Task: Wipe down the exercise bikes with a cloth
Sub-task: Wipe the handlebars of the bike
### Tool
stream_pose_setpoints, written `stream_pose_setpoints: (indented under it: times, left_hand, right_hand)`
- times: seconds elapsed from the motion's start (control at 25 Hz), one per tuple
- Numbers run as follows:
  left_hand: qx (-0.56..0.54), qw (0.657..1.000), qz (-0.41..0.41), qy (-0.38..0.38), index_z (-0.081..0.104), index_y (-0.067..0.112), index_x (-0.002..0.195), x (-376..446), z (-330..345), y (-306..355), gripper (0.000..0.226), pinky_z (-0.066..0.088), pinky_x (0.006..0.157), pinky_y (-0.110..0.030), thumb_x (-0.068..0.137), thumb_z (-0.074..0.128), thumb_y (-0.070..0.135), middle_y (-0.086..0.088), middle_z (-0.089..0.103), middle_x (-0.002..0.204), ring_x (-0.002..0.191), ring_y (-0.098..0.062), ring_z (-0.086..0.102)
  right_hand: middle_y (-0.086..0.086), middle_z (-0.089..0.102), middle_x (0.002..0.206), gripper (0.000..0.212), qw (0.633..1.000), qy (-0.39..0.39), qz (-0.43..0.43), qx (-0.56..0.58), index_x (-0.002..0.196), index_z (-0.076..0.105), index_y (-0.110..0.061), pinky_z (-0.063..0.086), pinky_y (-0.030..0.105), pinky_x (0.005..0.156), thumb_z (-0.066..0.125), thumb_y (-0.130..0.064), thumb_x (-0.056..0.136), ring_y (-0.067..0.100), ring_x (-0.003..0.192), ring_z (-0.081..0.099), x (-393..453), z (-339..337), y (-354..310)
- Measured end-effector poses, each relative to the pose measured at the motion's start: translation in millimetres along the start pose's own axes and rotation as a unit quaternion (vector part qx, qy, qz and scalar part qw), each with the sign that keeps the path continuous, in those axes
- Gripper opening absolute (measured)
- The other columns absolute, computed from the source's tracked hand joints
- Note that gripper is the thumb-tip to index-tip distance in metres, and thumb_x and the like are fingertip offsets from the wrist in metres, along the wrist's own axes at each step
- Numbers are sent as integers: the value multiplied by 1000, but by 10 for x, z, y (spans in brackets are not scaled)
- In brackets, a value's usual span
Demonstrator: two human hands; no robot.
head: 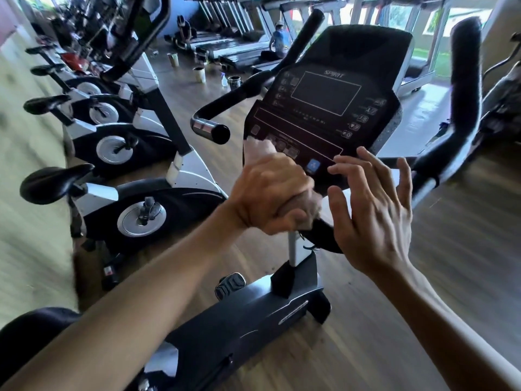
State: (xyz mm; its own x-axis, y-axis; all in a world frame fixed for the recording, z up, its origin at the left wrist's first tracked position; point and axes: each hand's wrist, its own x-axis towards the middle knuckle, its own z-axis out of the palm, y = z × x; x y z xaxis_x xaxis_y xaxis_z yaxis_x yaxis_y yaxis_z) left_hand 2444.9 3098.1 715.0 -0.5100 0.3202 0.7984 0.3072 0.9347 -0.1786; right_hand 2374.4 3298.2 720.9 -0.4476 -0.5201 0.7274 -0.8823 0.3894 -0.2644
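- Wooden gym floor (380, 320) runs under everything; the bike console is the landmark here.
- Row of treadmills (234, 43) well behind the console, two people sitting on the floor by them, blurred.
- Line of upright exercise bikes (135, 204) to the left of the console, black saddles, silver flywheel discs.
- Nearest exercise bike (253, 320) carries the console; dark body and post directly below it, pedal (229, 283) low on its left.
- Console (324, 108), black, tilted, blank screen, "SPIRIT" printed above the screen.
- Handlebars: left one (211, 128) sticks out beside the console's left edge, right one (465, 94) rises on the far side.
- Left hand (270, 196) at the console's lower left corner, fingers curled tight around a pale cloth (259, 149); cloth sticks up from the fist against the button row.
- Right hand (372, 210) at the console's lower edge, fingers spread and straight, holding nothing; fingertips at or just off the panel, contact unclear.
- Small tins and a spray bottle (224, 80) on the floor behind the console, left side.
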Motion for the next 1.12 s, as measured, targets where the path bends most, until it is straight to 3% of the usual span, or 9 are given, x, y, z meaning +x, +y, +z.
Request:
stream_pose_setpoints:
  times: [0.2,0.32,0.4,0.52,0.64,0.84,0.96,1.04,1.12]
  left_hand:
    - [25,995,-96,3,69,8,83,-12,-83,-53,51,47,80,-44,95,39,47,-9,68,80,76,-31,62]
    - [14,999,-35,15,68,7,81,-15,90,293,53,48,74,-43,95,38,48,-8,66,77,71,-28,61]
    - [-10,999,0,-37,68,7,83,49,-42,112,53,47,71,-43,95,37,49,-10,64,76,69,-29,60]
    - [-2,991,-56,-120,67,9,87,125,-282,-262,46,46,73,-43,95,37,44,-7,64,78,72,-29,58]
    - [74,971,-191,-126,65,10,83,116,-351,-289,47,46,70,-37,96,34,43,-10,68,79,72,-33,64]
    - [190,854,-483,-12,65,11,78,-257,-835,50,52,31,63,-31,99,35,48,-17,71,75,74,-39,68]
    - [149,763,-629,15,67,12,86,-457,-955,627,63,36,69,-32,94,24,57,-13,73,85,85,-31,68]
    - [82,699,-710,-9,69,16,108,-653,-912,923,69,45,85,-36,90,21,61,-14,72,109,105,-30,65]
    - [-76,663,-744,-24,63,28,113,-760,-867,1206,53,48,96,-45,87,24,53,-14,62,113,109,-29,58]
  right_hand:
    - [-6,65,129,30,1000,0,22,12,116,63,-19,26,50,118,43,-33,99,20,138,46,19,-19,-31]
    - [-8,63,129,29,999,-1,23,26,116,63,-20,34,38,113,43,-32,99,18,136,46,3,-20,-38]
    - [-9,63,129,28,999,-2,16,35,116,63,-21,36,36,110,42,-31,100,16,135,46,-6,-7,-58]
    - [-11,65,124,27,998,6,19,55,112,65,-21,44,36,99,43,-30,101,15,128,50,-1,-7,-27]
    - [-12,65,118,27,997,3,29,70,110,65,-23,45,40,95,42,-33,99,16,120,52,-12,-58,27]
    - [-6,66,115,26,996,-11,45,82,111,65,-22,34,33,94,45,-32,97,20,118,51,-17,-95,-12]
    - [3,66,116,19,980,-5,-80,185,109,67,-10,41,35,95,53,-12,96,26,113,54,-274,-122,-252]
    - [0,64,116,20,937,-95,-117,314,112,66,-9,44,30,92,54,-14,97,22,110,56,-635,-62,-576]
    - [-7,61,122,29,873,-247,-9,421,124,58,-18,46,23,92,53,-32,98,14,116,56,-929,83,-841]
